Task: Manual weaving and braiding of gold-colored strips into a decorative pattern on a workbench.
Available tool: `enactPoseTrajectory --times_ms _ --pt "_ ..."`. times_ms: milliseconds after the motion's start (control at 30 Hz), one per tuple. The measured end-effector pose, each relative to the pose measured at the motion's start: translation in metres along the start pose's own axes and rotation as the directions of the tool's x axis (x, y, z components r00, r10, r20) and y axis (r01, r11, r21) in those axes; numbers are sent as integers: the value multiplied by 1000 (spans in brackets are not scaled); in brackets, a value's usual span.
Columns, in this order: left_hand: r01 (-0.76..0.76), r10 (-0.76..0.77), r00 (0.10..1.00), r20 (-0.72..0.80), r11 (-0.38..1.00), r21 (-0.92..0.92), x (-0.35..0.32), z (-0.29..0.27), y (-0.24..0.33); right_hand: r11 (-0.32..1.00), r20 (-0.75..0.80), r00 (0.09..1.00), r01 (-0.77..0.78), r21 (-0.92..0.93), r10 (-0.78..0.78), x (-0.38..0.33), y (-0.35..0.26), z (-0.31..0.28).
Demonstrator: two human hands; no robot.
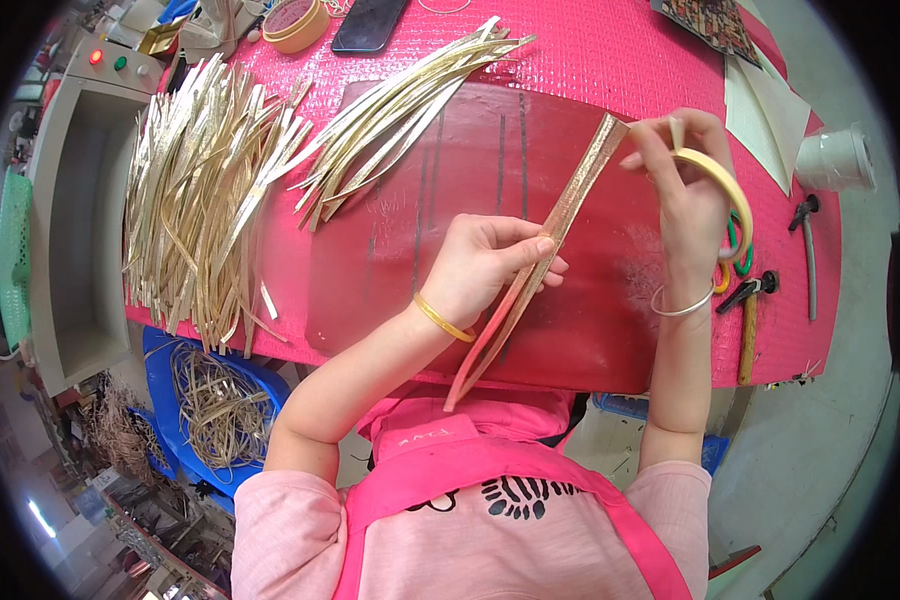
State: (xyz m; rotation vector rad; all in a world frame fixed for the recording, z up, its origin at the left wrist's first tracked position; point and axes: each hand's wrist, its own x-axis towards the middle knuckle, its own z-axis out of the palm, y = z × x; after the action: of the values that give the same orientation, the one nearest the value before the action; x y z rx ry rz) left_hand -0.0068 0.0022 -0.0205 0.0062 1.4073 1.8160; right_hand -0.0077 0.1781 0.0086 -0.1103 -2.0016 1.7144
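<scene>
My left hand (pixel 475 262) pinches a few flat gold strips (pixel 582 180) between thumb and fingers, about midway along them. They slant over the table, upper ends fanned closely side by side, lower ends hanging toward my apron with a reddish underside showing. At their upper end is my right hand (pixel 682 185), its fingers bent and a cream roll of masking tape (pixel 738 192) hooked on it. A short bit of tape seems to stick up by the fingers; whether they also touch the strips is hard to tell. Below lies a dark red mat (pixel 610 330).
Gold strips lie in a big pile (pixel 195 200) at left and a smaller bundle (pixel 400 110) behind the mat. A phone (pixel 368 25) and another tape roll (pixel 295 25) sit at the back. Right are a hammer (pixel 749 320), scissors (pixel 740 245) and a white tub (pixel 835 158).
</scene>
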Motion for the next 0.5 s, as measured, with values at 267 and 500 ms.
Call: enactPoseTrajectory --times_ms 267,500 --pt "74 -69 997 32 984 -161 0 -4 8 994 223 972 -50 -98 71 -60 6 0" --pt "90 -75 993 96 982 -164 -4 -1 8 991 238 965 -124 49 109 -67 4 20"
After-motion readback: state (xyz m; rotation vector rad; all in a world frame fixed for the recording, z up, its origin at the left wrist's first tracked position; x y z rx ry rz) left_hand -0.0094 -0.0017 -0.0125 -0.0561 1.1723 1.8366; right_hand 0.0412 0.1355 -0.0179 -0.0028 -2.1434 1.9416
